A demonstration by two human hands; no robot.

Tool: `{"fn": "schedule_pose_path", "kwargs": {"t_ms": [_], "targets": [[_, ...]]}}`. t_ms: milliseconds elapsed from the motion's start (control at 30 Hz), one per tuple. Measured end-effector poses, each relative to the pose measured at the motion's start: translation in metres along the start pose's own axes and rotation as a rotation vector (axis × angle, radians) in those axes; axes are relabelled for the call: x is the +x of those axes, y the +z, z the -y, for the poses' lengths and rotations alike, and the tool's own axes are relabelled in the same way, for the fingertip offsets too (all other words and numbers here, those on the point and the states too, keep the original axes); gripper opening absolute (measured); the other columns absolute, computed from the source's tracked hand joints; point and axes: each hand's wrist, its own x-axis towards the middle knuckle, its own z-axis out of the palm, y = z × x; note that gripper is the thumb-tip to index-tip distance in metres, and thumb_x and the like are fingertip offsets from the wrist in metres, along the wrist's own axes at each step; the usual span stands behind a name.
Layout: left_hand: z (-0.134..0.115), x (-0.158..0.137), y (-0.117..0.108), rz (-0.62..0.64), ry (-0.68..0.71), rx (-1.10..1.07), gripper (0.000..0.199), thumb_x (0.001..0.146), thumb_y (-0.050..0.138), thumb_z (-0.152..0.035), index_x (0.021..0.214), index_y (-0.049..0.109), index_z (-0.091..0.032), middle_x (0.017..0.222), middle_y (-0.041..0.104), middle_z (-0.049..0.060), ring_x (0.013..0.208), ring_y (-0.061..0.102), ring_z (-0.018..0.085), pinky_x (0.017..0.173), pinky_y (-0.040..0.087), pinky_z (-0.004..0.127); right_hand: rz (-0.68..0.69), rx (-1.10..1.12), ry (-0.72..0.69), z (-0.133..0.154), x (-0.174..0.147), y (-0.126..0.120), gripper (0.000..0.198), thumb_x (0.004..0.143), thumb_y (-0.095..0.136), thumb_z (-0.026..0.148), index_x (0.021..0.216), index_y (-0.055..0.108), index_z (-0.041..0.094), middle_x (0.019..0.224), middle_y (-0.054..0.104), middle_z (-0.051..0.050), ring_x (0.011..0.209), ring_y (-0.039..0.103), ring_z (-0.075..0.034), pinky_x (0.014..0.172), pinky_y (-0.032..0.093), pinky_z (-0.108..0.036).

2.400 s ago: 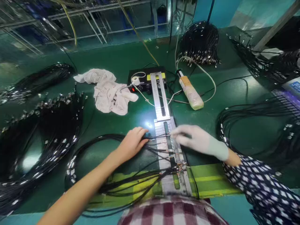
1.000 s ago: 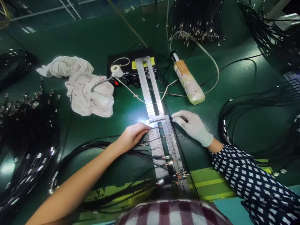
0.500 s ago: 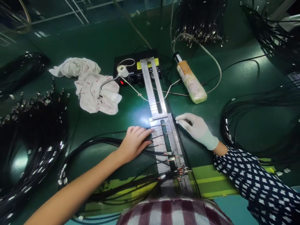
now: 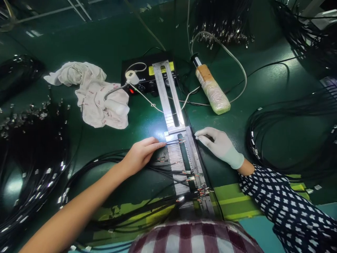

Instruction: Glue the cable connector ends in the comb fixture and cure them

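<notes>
My left hand, bare, pinches a thin black cable between thumb and forefinger. The cable's stripped-looking end lies across the grooved metal fixture, over its slot. More black cables run under my left hand onto the fixture, with metal connectors at their ends. My right hand, in a white glove, rests on the bench just right of the fixture. Its thumb and forefinger are closed together, and I cannot make out whether anything is between them.
Beyond the fixture stands a black control box with a lit red switch. A wrapped corded tool lies to its right, a crumpled white cloth to its left. Cable bundles lie at both sides and at the back.
My left hand has shifted left and its fingers, spread flat over the cables before, now pinch one. A cable end has moved up on the fixture. My right hand stays nearly still.
</notes>
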Motion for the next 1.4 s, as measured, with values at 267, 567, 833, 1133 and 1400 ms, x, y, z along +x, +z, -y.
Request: {"fn": "schedule_pose_path", "kwargs": {"t_ms": [267,567,833,1133,1400], "targets": [[0.006,0.006,0.004,0.034,0.032,0.049,0.043,0.097,0.036,-0.012,0.129,0.062,-0.023,0.100,0.064,0.007,0.086,0.061,0.015,0.073,0.049,0.024,0.011,-0.002,0.012,0.001,0.002,0.000,0.018,0.097,0.055,0.031,0.103,0.071,0.027,0.103,0.074,0.000,0.095,0.068,-0.021,0.087,0.052,-0.035],[-0.008,-0.013,0.029,-0.110,-0.053,0.293,0.043,0.097,0.042,-0.014,0.132,0.061,-0.030,0.098,0.058,0.008,0.090,0.049,0.020,0.078,0.037,0.036,0.020,-0.008,0.005,0.002,0.002,-0.001,0.018,0.097,0.055,0.031,0.102,0.072,0.027,0.102,0.074,0.000,0.094,0.068,-0.021,0.087,0.052,-0.036],[-0.017,-0.022,0.020,0.018,-0.171,0.201,0.037,0.102,0.038,-0.023,0.136,0.053,-0.024,0.093,0.065,0.005,0.084,0.052,0.018,0.075,0.035,0.034,-0.018,-0.042,-0.030,0.003,-0.002,0.001,0.019,0.096,0.054,0.032,0.102,0.072,0.026,0.103,0.074,-0.001,0.095,0.068,-0.023,0.087,0.053,-0.038],[-0.029,-0.062,0.006,0.104,-0.414,-0.014,0.013,0.099,0.049,-0.027,0.097,0.060,-0.020,0.093,0.060,0.004,0.089,0.053,0.019,0.079,0.042,0.033,0.020,-0.072,-0.092,0.004,-0.019,0.003,0.018,0.097,0.053,0.029,0.100,0.070,0.025,0.101,0.073,-0.002,0.094,0.068,-0.023,0.087,0.052,-0.038],[-0.026,-0.038,-0.002,-0.079,-0.414,-0.258,0.014,0.096,0.055,-0.028,0.087,0.060,-0.019,0.088,0.061,0.003,0.086,0.057,0.016,0.078,0.046,0.029,0.021,-0.054,-0.086,0.004,-0.015,0.004,0.017,0.097,0.054,0.027,0.101,0.070,0.025,0.102,0.073,-0.001,0.094,0.067,-0.021,0.087,0.051,-0.036]]}}
